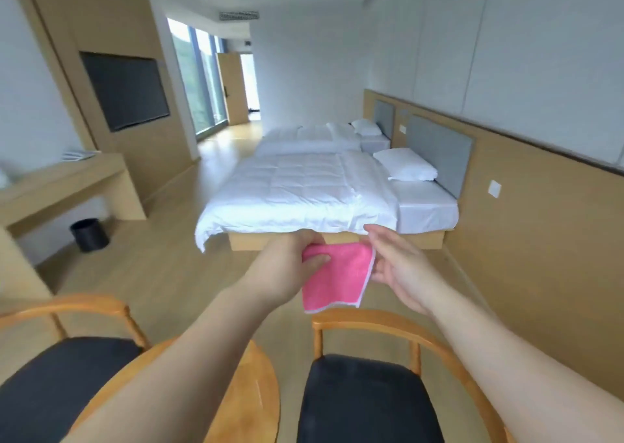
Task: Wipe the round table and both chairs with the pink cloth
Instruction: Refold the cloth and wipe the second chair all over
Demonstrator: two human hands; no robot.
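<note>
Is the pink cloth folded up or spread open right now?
Partly spread: the pink cloth hangs as a flat panel, gripped by the left hand; the right hand touches its edge. Layers: cannot tell.

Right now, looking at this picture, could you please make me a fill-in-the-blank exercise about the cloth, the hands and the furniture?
1. The left hand grips a cloth whose colour is ____.
2. The right hand touches the cloth's ____ edge.
3. Both chairs have seats coloured ____.
4. The round table stands ____ the two chairs.

Missing words: pink; right; black; between
</note>
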